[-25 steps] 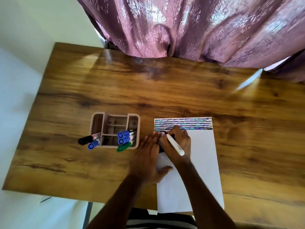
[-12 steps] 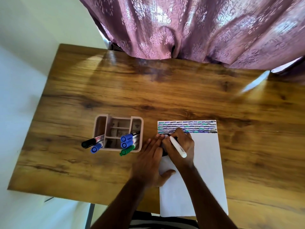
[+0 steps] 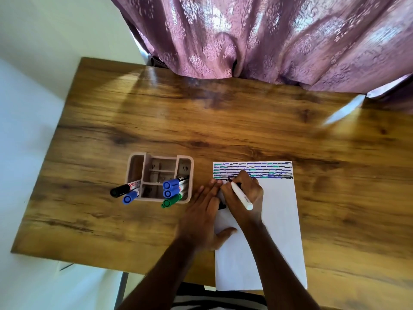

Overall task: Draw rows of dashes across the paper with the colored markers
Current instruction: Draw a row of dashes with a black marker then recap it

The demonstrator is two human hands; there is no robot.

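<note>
A white sheet of paper [image 3: 277, 220] lies on the wooden table, with several rows of green, purple and black dashes [image 3: 263, 170] across its top. My right hand [image 3: 244, 198] grips a white marker [image 3: 241, 194] with a black tip; the tip touches the paper at the left end of the lowest row. My left hand [image 3: 202, 217] lies flat on the paper's left edge, fingers together, thumb on the sheet. A small dark object, perhaps the marker's cap, shows between the two hands.
A pink desk organiser [image 3: 159, 177] stands left of the paper, with blue markers [image 3: 171, 187], a green one [image 3: 171, 200] and a black one [image 3: 121, 190] leaning out of it. A purple curtain [image 3: 268, 36] hangs over the table's far edge.
The marker tip has started a fresh black row at the left of the paper. Both hands stay in nearly the same place; the camera has shifted slightly.
</note>
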